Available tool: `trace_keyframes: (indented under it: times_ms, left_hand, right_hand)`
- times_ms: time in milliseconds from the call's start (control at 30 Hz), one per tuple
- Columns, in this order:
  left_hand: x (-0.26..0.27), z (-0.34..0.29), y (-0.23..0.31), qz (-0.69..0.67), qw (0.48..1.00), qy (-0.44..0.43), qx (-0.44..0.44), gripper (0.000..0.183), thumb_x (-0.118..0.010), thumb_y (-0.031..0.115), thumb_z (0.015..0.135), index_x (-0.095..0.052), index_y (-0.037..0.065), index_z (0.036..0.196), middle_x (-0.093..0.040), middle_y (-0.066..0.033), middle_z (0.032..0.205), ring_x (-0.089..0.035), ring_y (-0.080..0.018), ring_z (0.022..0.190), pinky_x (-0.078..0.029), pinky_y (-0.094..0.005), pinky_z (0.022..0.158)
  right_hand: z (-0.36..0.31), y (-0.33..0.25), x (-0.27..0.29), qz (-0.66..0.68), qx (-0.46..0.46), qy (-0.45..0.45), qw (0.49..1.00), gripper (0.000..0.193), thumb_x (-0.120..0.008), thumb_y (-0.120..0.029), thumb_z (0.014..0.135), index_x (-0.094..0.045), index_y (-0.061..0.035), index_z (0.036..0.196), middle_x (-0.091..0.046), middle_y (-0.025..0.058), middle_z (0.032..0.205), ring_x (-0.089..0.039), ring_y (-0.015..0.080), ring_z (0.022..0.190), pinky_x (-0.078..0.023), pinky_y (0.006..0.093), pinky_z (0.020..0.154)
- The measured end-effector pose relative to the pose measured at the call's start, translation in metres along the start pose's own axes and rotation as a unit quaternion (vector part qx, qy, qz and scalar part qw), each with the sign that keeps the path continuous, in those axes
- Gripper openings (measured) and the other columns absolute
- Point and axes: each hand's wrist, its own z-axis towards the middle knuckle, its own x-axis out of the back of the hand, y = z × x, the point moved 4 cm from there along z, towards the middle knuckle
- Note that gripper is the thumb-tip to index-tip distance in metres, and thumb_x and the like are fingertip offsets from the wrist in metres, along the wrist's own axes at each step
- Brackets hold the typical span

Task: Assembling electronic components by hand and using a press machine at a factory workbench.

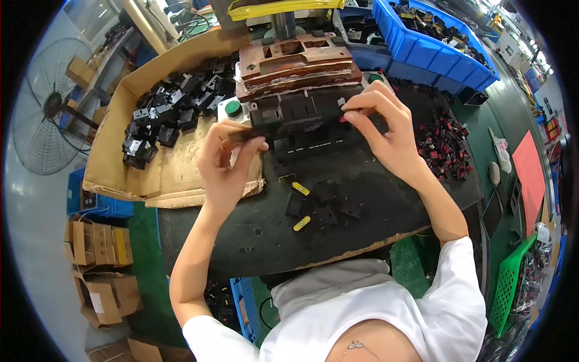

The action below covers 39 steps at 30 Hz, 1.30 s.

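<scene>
A long black plastic housing (307,145) spans the space between my hands over the dark tabletop, just in front of a brown layered fixture block (297,63). My left hand (223,163) is closed, thumb and fingers pinching the housing's left end. At its right end, my right hand (386,130) pinches with thumb and forefinger, a small pink-red spot by the fingertips. One green push button (233,108) sits beyond my left hand; another green button (375,78) shows behind my right. Nearer me lie two yellow pieces (301,189) and several small black plastic parts (326,215).
To the left, an open cardboard tray (136,187) holds many black parts. Small red-and-black pieces (445,145) are heaped on the right. A full blue crate (416,57) stands at the far right, a green basket (509,289) lower down. The table's front edge (362,246) is worn.
</scene>
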Motion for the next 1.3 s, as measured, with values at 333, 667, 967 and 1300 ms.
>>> trace_keyframes:
  times_ms: [333, 667, 967, 1300]
  left_hand:
    - [-0.007, -0.001, -0.007, -0.194, 0.968, -0.072, 0.139, 0.023, -0.054, 0.013, 0.088, -0.042, -0.001, 0.102, -0.061, -0.0143, 0.085, -0.063, -0.0232, 0.070, -0.049, -0.0284, 0.062]
    - [-0.040, -0.029, -0.011, -0.171, 0.932, -0.091, 0.308, 0.027, -0.054, 0.023, 0.089, -0.059, -0.003, 0.085, -0.063, -0.0122, 0.066, -0.061, -0.0178, 0.053, -0.046, -0.0244, 0.047]
    - [-0.037, -0.032, -0.010, -0.178, 0.947, -0.016, 0.267, 0.021, -0.057, 0.018, 0.088, -0.058, -0.003, 0.089, -0.063, -0.0134, 0.068, -0.061, -0.0183, 0.053, -0.046, -0.0245, 0.048]
    - [0.006, -0.030, 0.050, -0.073, 0.987, 0.062, 0.132, 0.029, -0.047, 0.021, 0.093, -0.055, -0.005, 0.103, -0.064, -0.0138, 0.071, -0.060, -0.0174, 0.058, -0.046, -0.0278, 0.049]
  right_hand:
    - [-0.022, 0.042, -0.017, 0.419, -0.509, -0.057, 0.750, 0.014, -0.054, -0.017, 0.088, -0.056, -0.0049, 0.095, -0.054, -0.0036, 0.069, -0.039, -0.0003, 0.036, -0.032, 0.0131, 0.033]
    - [-0.025, 0.015, -0.044, 0.421, -0.382, -0.088, 0.818, 0.015, -0.044, -0.021, 0.093, -0.049, -0.0068, 0.094, -0.052, -0.0018, 0.066, -0.052, 0.0064, 0.042, -0.034, 0.0161, 0.036]
    - [-0.021, 0.010, -0.039, 0.403, -0.299, -0.116, 0.857, 0.030, -0.035, -0.025, 0.097, -0.050, -0.0021, 0.109, -0.056, 0.0032, 0.068, -0.056, 0.0094, 0.059, -0.042, 0.0201, 0.053]
    - [-0.019, 0.026, -0.036, -0.116, -0.031, -0.182, 0.976, 0.021, -0.069, -0.019, 0.073, -0.064, -0.0030, 0.086, -0.052, 0.0061, 0.083, -0.050, 0.0239, 0.082, -0.044, 0.0321, 0.072]
